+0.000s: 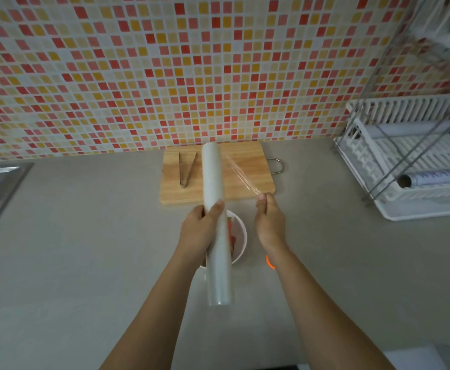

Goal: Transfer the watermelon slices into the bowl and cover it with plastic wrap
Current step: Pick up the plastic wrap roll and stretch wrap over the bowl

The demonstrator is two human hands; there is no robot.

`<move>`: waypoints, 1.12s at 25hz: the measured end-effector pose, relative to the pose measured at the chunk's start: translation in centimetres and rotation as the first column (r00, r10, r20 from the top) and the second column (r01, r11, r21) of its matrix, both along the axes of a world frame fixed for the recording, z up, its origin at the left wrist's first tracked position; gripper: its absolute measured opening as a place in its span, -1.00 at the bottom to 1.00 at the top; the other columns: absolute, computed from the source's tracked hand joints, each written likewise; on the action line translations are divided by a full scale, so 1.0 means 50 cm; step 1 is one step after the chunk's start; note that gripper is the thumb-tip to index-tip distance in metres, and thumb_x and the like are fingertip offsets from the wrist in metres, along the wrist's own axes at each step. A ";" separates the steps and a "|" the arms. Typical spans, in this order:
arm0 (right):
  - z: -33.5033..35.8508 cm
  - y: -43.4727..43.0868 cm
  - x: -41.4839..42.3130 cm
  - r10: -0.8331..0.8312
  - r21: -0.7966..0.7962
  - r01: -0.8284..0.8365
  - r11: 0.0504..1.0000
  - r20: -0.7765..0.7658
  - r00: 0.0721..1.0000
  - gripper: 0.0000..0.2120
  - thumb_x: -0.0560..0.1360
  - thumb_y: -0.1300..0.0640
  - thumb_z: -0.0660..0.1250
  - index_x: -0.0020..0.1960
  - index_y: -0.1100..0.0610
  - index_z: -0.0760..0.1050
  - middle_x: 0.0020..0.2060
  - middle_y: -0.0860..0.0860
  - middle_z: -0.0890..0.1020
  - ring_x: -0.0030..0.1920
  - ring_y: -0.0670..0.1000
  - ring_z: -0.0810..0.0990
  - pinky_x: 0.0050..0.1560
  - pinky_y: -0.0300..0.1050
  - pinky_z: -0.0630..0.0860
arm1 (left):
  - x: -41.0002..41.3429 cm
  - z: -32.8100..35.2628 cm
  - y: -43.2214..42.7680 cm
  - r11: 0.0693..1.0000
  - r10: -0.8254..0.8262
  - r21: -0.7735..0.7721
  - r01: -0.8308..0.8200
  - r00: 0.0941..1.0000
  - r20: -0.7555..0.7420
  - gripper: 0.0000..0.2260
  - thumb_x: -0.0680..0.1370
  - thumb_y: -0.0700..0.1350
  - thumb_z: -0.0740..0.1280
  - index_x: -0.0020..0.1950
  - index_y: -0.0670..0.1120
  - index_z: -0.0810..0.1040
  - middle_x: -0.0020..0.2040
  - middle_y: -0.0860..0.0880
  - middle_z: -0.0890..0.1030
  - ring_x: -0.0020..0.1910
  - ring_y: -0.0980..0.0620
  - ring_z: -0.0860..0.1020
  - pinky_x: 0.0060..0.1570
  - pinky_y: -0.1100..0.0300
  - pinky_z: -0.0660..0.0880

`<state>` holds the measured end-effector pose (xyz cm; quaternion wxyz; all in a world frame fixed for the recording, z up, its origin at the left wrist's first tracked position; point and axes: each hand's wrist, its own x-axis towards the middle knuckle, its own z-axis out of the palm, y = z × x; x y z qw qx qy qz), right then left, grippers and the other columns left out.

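Head: left hand (201, 231) grips wrap roll (214, 209), hiding bowl (241, 236); right hand (269, 222) pinches film (241, 177).

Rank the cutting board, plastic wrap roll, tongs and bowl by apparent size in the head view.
1. Cutting board.
2. Plastic wrap roll, though it is held nearer the camera, so it looks inflated.
3 and 4. Bowl and tongs: unsure, since the roll and left hand hide most of the bowl.
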<state>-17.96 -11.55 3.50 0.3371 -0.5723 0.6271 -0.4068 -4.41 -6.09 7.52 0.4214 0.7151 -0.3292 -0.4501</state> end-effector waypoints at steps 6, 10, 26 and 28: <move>-0.055 -0.006 -0.008 0.076 0.129 -0.075 0.989 0.001 0.997 -0.72 0.61 0.12 0.03 -0.17 0.23 0.39 -0.32 0.08 0.49 -0.26 0.10 0.42 -0.31 -0.08 0.13 | -0.001 -0.003 0.012 0.995 0.064 0.084 -0.058 0.996 -0.064 -0.54 0.45 0.24 0.25 0.14 -0.09 0.39 -0.04 -0.12 0.58 -0.12 -0.12 0.62 -0.21 -0.03 0.58; -0.087 0.000 0.000 0.077 0.191 -0.082 0.978 0.035 0.996 -0.77 0.60 0.11 0.05 -0.19 0.12 0.35 -0.20 0.16 0.52 -0.16 0.12 0.44 -0.21 -0.06 0.24 | 0.014 -0.013 0.023 0.994 0.006 0.106 -0.017 0.995 0.096 -0.47 0.31 0.17 0.52 0.07 -0.05 0.36 -0.06 -0.01 0.55 -0.13 0.00 0.60 -0.23 0.07 0.57; -0.123 0.015 0.013 -0.004 0.317 -0.081 0.945 0.259 0.966 -0.73 0.59 0.02 0.07 -0.12 0.08 0.50 -0.16 0.07 0.62 -0.08 0.08 0.58 -0.03 -0.01 0.48 | 0.103 -0.053 0.057 0.993 0.033 0.100 -0.063 0.960 0.279 -0.62 0.41 0.11 0.42 0.10 -0.04 0.42 -0.02 -0.04 0.54 -0.14 -0.01 0.57 -0.28 0.12 0.50; -0.124 0.018 0.013 0.003 0.336 -0.088 0.938 0.245 0.970 -0.71 0.59 -0.02 0.07 -0.10 0.07 0.51 -0.16 0.07 0.63 -0.11 0.07 0.58 -0.07 -0.01 0.49 | 0.112 -0.065 0.061 0.993 0.023 0.106 -0.056 0.957 0.291 -0.68 0.44 0.08 0.38 0.08 -0.06 0.48 -0.05 -0.03 0.55 -0.15 0.00 0.56 -0.29 0.12 0.49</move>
